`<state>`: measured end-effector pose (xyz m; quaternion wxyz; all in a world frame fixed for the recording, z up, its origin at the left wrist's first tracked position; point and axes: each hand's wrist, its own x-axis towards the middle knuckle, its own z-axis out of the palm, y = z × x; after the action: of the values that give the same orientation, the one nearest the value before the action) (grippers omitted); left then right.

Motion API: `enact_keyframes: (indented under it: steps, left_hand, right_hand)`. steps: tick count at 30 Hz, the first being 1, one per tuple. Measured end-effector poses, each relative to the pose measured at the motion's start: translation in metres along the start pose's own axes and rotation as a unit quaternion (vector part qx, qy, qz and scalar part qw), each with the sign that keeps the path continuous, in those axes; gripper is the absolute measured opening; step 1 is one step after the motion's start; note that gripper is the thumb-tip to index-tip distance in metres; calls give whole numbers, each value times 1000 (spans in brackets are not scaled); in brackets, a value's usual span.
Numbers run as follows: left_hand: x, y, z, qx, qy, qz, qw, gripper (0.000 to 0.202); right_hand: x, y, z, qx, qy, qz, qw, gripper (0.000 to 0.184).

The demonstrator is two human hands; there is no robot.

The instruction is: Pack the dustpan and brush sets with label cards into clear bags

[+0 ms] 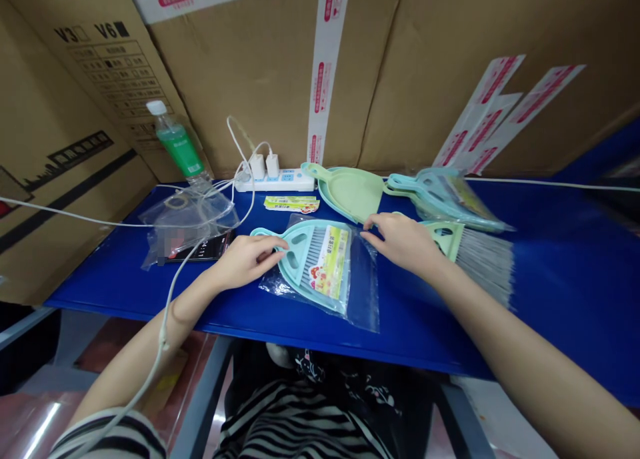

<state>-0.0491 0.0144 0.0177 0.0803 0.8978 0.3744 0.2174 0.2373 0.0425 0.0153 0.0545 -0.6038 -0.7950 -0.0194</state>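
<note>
Head view: a plastic dustpan (pixel 295 262) in a clear bag (pixel 363 299) lies in the middle of the blue counter (pixel 560 325). It looks light and stiff, and the bag looks slippery; the handle (pixel 263 232) looks best to hold. Left hand (pixel 245 262) and right hand (pixel 403 242) touch it with open fingers (pixel 373 223), not gripping.

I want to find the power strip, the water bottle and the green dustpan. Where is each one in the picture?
Power strip (pixel 295 181): head view, on its white casing.
Water bottle (pixel 177 151): head view, on its green body.
Green dustpan (pixel 350 192): head view, on its flat pan.
</note>
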Motion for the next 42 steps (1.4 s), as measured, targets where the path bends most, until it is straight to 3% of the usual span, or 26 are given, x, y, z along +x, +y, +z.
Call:
enact_keyframes:
  steps: [4,8,15,22,31,36,42]
  left_hand:
    - [0,3,-1,-110,-60,92,988,32]
    - [0,4,3,-157,-93,126,975,23]
    - [-1,4,2,-166,-107,107,974,17]
    - [-2,1,-3,-97,-107,70,987,22]
    - [-2,0,-4,-78,-104,69,989,23]
    - [-1,0,-5,-61,-94,66,991,24]
    - [-2,-2,-4,-18,-65,38,997,24]
  right_hand:
    - [1,-2,-2,6,-11,14,1000,17]
    - [3,-3,-2,29,-14,-2,999,21]
    - [3,-3,-8,6,-48,-2,999,20]
    - [-7,16,-23,36,-189,-88,977,6]
    - [-5,23,-9,206,-177,-152,950,23]
    - [-3,24,-4,239,-177,-166,940,25]
    - [-9,18,-13,244,-220,-163,931,21]
